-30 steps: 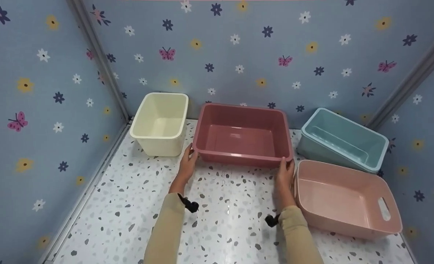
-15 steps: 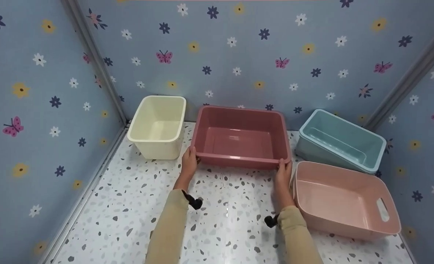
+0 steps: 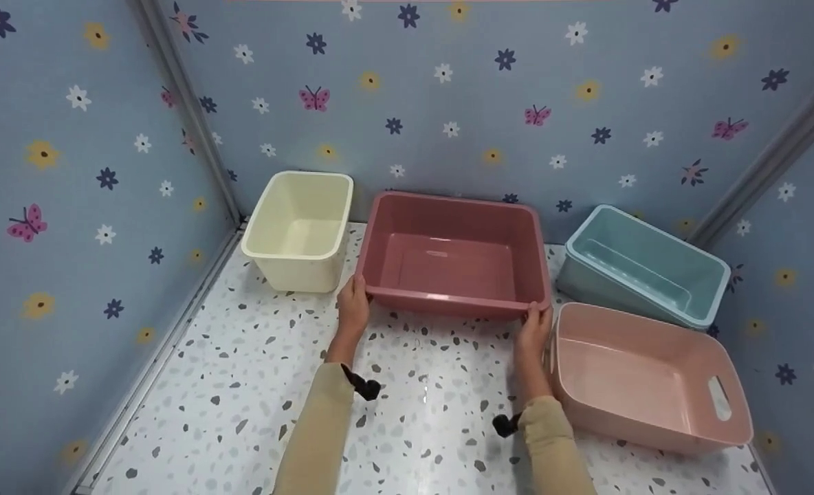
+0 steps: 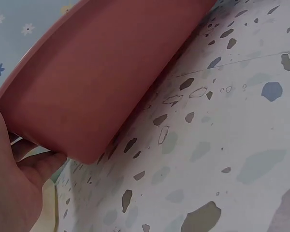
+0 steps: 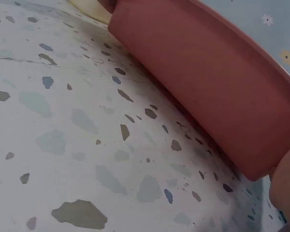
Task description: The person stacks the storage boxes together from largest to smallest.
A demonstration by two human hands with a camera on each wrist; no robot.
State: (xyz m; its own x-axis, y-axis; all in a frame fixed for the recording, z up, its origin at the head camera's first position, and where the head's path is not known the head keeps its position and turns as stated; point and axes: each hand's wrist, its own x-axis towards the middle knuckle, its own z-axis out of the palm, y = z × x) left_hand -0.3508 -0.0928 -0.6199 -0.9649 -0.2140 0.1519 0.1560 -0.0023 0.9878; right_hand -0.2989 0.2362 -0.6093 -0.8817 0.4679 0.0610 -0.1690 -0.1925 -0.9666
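A dark red plastic bin stands against the back wall between the other bins. My left hand grips its front left corner; in the left wrist view, fingers curl against the bin's end. At the front right corner my right hand holds the bin, thumb up at the rim. The right wrist view catches only part of that right hand beside the bin's outer wall; its fingers are mostly hidden there. The bin's inside is bare.
To the left stands a cream bin. A light blue bin, looking stacked, sits askew at the back right. In front of it lies a pink bin with a handle slot, close beside my right wrist. Flowered blue panels enclose the speckled surface.
The dark red bin's front edge has come slightly toward me. My left thumb has moved up onto the corner of the rim, while my right hand keeps its hold.
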